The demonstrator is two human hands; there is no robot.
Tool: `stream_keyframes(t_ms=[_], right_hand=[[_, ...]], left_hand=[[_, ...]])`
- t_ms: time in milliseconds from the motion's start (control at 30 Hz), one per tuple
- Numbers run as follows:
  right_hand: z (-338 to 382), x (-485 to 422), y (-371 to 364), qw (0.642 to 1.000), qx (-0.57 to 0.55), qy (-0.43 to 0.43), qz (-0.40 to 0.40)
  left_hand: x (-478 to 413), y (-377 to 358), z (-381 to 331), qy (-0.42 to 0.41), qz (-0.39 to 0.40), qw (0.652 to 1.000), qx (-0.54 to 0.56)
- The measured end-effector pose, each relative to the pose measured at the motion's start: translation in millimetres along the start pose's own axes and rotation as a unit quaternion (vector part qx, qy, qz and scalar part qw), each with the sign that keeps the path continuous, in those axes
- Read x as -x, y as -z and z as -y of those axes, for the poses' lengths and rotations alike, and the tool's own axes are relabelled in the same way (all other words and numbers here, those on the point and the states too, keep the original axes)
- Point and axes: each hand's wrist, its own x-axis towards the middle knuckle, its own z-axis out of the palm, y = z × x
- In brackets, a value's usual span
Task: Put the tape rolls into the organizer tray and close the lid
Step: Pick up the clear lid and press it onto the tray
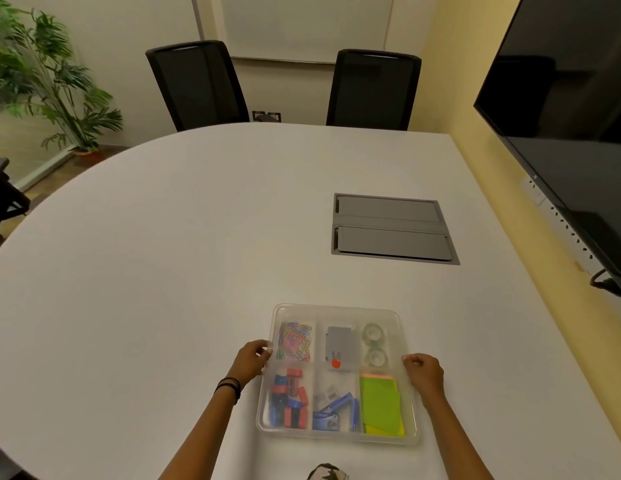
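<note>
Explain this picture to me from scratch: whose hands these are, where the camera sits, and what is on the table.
There is no machine here. A person wears a camera on the head, looking forward and down at their own arms. On the white table lies a clear organizer tray with a see-through lid over it. The left hand and the right hand each grip one side edge of the lid. Through it you see two tape rolls in the far right compartment, coloured paper clips, green sticky notes and other small stationery. A grey hatch is set into the tabletop.
</note>
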Motion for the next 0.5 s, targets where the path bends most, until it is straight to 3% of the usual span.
stream_keyframes(t_ms=[167,500], right_hand=[[-5,-5,6,0.993,-0.076,-0.055,0.067],[-10,-16,9,0.969,-0.137,-0.121,0.167]], left_hand=[[2,-6,2,0.017,-0.044,0.993,0.107],[-3,0,5,0.028,0.035,0.990,0.131]])
